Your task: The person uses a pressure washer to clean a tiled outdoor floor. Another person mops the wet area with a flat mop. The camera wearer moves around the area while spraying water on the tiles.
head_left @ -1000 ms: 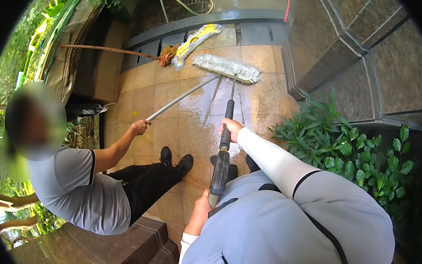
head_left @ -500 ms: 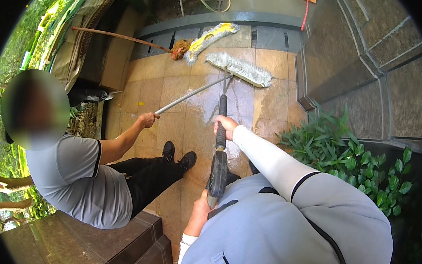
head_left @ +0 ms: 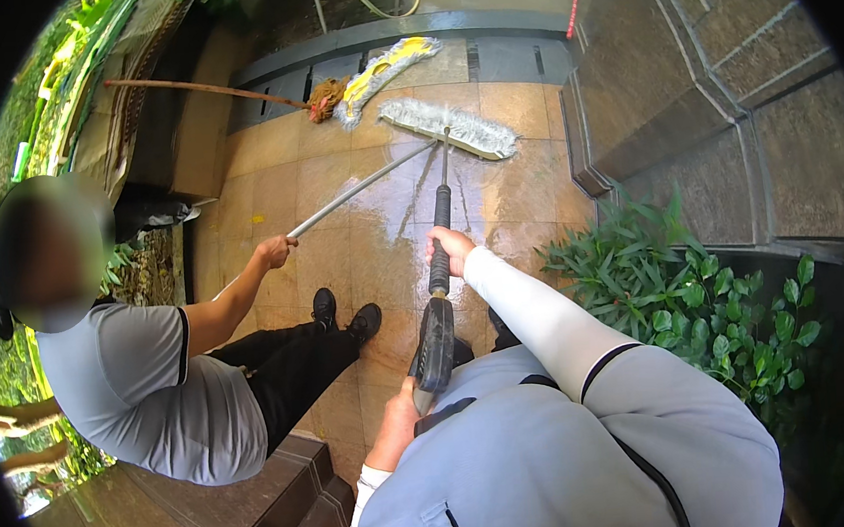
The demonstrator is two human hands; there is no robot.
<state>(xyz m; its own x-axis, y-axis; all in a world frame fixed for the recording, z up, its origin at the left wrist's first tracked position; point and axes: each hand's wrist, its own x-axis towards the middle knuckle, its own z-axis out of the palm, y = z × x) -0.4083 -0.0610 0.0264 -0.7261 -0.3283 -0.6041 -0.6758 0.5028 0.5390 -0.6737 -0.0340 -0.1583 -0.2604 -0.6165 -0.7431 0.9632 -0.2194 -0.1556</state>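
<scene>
Both my hands are closed on a black pressure washer gun point(head_left: 435, 348). My left hand point(head_left: 396, 424) grips its rear handle close to my waist. Farther forward, my right hand point(head_left: 453, 251) wraps round the ribbed foregrip, its arm in a white sleeve. The thin lance points away from me at a wide flat mop point(head_left: 450, 128) with grey-white fringe. A person in a grey shirt point(head_left: 172, 386) stands at my left and holds the mop's metal pole point(head_left: 355, 191) in one visible hand. Wet streaks shine on the tiles below the mop.
A yellow-and-grey mop pad point(head_left: 385, 74) lies beyond, beside a brown mop head point(head_left: 327, 99) on a wooden stick. Leafy plants point(head_left: 686, 301) and a stone wall point(head_left: 700, 109) flank my right. A stone ledge point(head_left: 163, 517) stands near left; a hose point(head_left: 369, 5) lies far off.
The view has shifted, so the mop, floor and person appear farther left, the person also lower. Both my hands keep their grip on the washer gun.
</scene>
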